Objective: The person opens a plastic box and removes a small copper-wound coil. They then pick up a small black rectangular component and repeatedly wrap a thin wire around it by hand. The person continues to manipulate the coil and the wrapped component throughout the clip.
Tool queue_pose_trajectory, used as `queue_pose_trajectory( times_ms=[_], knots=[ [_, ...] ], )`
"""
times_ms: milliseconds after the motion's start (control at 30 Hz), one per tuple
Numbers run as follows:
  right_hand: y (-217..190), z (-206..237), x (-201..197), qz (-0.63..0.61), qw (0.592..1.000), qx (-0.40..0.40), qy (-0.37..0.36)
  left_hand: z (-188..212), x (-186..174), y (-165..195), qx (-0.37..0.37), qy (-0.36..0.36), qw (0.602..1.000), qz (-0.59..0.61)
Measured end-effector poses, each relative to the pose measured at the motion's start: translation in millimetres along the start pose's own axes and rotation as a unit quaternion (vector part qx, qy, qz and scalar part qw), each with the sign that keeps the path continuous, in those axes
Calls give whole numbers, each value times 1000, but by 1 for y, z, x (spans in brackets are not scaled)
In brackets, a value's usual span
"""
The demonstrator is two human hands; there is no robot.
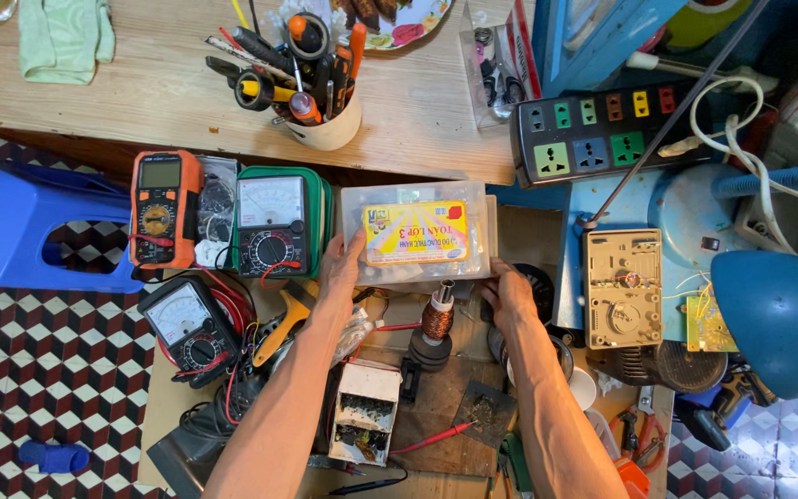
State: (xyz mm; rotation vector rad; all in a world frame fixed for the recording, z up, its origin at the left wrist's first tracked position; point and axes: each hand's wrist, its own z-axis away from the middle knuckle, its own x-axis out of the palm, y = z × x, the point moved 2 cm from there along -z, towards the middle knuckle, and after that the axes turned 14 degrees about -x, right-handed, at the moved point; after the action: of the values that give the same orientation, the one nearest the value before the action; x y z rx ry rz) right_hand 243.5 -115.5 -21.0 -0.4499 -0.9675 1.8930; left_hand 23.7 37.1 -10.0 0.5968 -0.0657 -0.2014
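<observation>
The left hand (342, 268) grips the left end of a clear plastic box (417, 231) with a yellow label, fingers wrapped round its edge, while the right hand (508, 294) closes on the box's lower right corner, so both hands hold it. The box sits just above the middle of the frame, its far edge against the wooden tabletop (140, 92) and just right of a green dial meter (272, 222). To handle it well, I judge the box should stay level, with even pressure from both sides, since a lid on such a box may pop loose if squeezed at one corner. Right below it stands a copper coil (437, 319) on a black base, close enough to be knocked, so the box is best lifted clear before being brought nearer. An orange meter (165, 208) lies further left, and a cup of tools (320, 111) stands above on the tabletop.
</observation>
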Motion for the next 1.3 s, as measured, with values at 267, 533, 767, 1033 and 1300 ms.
queue_pose_trajectory(
  times_ms=[267, 533, 767, 1033, 1300],
  knots=[
    [10, -6, -2, -43, 999, -2, -11, -7, 1, -6, 2, -38, 992, 120],
    [11, -2, -2, 8, 1000, -29, -2, 1, 0, -7, 47, -25, 994, 93],
    [4, -2, 2, 21, 1000, 12, 3, 5, -1, -8, 34, -19, 993, 116],
    [0, -3, -1, 89, 996, -21, -21, 7, 0, -9, 61, -50, 979, 190],
    [3, -2, -3, 80, 996, -30, -21, 17, -1, 22, 178, -132, 955, 195]
  ],
)
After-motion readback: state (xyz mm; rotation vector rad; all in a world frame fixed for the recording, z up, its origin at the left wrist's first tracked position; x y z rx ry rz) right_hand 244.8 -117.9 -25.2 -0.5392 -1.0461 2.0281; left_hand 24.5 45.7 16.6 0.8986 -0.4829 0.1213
